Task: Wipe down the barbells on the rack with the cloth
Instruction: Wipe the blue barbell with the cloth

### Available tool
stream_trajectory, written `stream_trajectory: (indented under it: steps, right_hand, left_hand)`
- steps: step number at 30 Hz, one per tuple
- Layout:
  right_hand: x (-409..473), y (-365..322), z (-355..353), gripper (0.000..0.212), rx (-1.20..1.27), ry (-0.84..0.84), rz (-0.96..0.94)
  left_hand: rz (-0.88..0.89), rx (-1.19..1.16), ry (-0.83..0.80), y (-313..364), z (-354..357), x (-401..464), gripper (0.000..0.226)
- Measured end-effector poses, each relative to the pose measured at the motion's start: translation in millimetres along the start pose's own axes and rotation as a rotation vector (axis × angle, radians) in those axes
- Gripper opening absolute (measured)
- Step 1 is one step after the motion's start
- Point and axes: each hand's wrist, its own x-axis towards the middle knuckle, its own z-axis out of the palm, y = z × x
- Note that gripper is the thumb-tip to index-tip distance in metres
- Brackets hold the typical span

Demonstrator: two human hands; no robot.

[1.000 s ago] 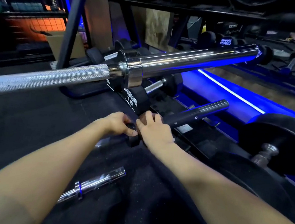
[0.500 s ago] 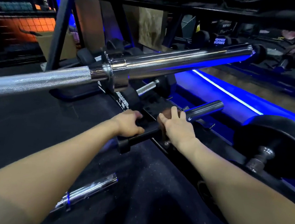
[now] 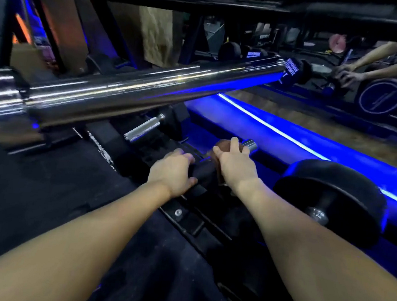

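Centrally, our left hand [image 3: 172, 172] gripped the short dark bar [image 3: 203, 172], while our right hand's [image 3: 235, 164] fingers [image 3: 234, 142] curled over a brown cloth [image 3: 224, 145] wrapped around it.

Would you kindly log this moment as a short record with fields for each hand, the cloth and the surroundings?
left hand: grips the dark low bar
right hand: presses a brown cloth around the same bar
bar tip: chrome, showing past the cloth
above: long chrome barbell
right: black dumbbell
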Motion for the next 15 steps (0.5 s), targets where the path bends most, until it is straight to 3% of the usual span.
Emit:
stream_trajectory:
  steps: [6, 12, 15]
  right_hand:
    - [36.5, 41.2, 12.3, 0.061, -0.015, 0.051, 0.101]
    - [52.1, 68.5, 13.4, 0.071, 0.231, 0.019, 0.269]
    - [45.8, 64.5, 7.8, 0.065, 0.3, 0.028, 0.328]
  left_hand:
    - [0.004, 0.056, 0.012, 8.5, 6.4, 19.9, 0.05]
    - [-0.027, 0.039, -0.034, 7.5, 3.1, 27.7, 0.053]
    - [-0.071, -0.014, -0.081, 4.9, 1.1, 30.7, 0.052]
